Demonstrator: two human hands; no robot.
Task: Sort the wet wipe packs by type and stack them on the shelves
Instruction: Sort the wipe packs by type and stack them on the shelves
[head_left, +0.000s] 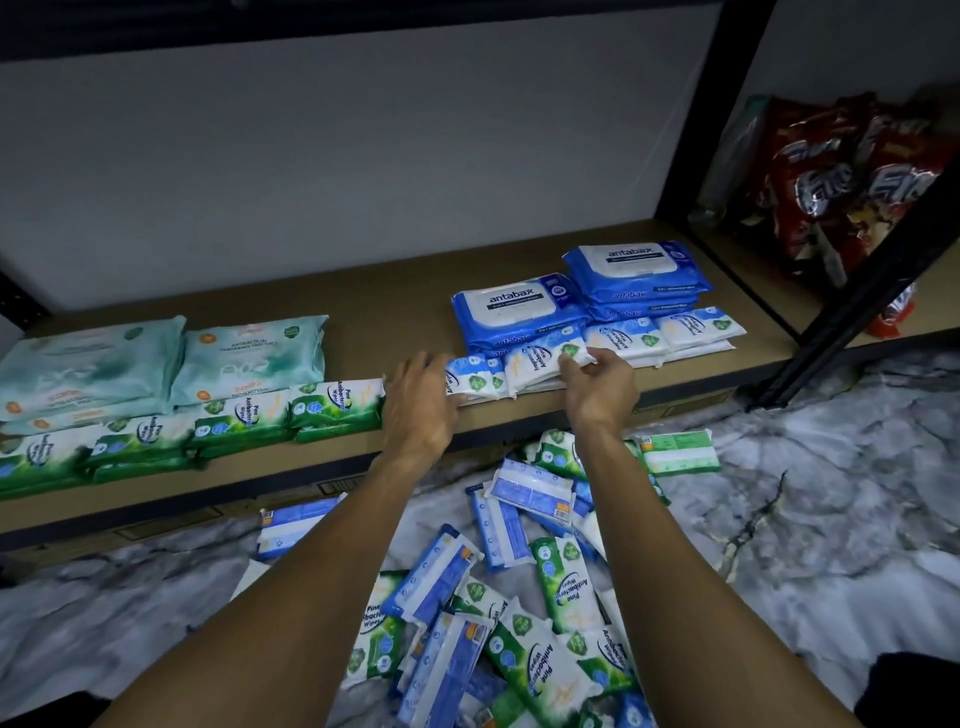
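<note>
We start at the small white-and-blue soft plastic wipe pack (540, 364), which sits at the front edge of the tan wooden shelf board (395, 322), right of centre. Its printed face is up and its long axis, as far as we see, runs roughly left to right along the edge, the right end a little further back. The right hand (602, 382) pinches that right end between thumb and fingertips. Just left of it lies a second white-and-blue pack (475, 382), side by side with the first and lying the same way. The left hand (415, 400) covers its left end, and we cannot tell whether those fingers grip it or only press on it.

To the right, two more small white-and-blue stacks (626, 338) continue the row. Behind them rise two stacks of large blue packs (519, 312) with white top panels. Left of the left hand, a row of green-and-white pine wipe packs (332, 408) lines the front edge, with pale teal large packs (249, 353) behind. Below the shelf, on the grey marbled floor (805, 519), a loose heap of blue and green packs (498, 597) lies between the forearms. A black metal upright (852, 296) bounds the bay at right; beyond it lie red snack bags (841, 176).
</note>
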